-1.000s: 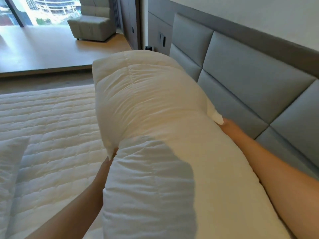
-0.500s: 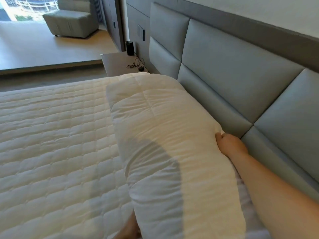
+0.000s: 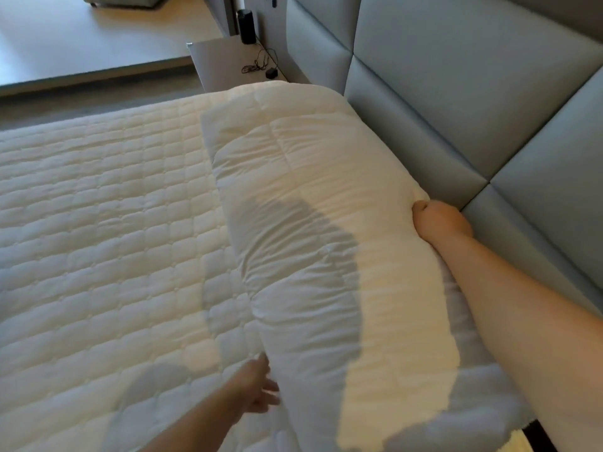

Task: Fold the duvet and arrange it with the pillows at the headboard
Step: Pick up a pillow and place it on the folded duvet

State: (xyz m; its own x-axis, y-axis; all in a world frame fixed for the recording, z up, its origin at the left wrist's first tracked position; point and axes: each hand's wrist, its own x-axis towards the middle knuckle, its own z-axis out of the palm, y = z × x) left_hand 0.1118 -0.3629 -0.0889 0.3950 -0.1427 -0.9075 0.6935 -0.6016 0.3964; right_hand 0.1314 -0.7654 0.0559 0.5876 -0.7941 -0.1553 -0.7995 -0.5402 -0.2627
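The folded duvet (image 3: pixel 313 243) lies as a long, plump roll on the mattress (image 3: pixel 98 223), along its head edge and pressed against the grey headboard (image 3: pixel 456 109). Its far end reaches the mattress corner beside the nightstand (image 3: pixel 225 65), where a dark cylinder (image 3: pixel 247 26) and a coiled cable (image 3: pixel 257 65) sit. The right hand (image 3: pixel 440 220) is closed in a fist, bunching the duvet's headboard-side edge where fabric meets padding. The left hand (image 3: pixel 257 386) is at the roll's near, mattress-side flank with its fingers (image 3: pixel 272 388) loosely spread and flat against the fabric; it seems to push or tuck, not grip, though whether any fingertips are hooked under the roll cannot be told. As a judgement, the folding looks done: the duvet is compact and already at the headboard, so the step in hand is likely seating and squaring it there. What appears left is smoothing the wrinkled top, freeing both hands, and placing the pillows; no pillow is clearly visible, unless the paler bulk at the near end under the right forearm is one, which cannot be made out. The rest of the mattress shows only its bare quilted cover.
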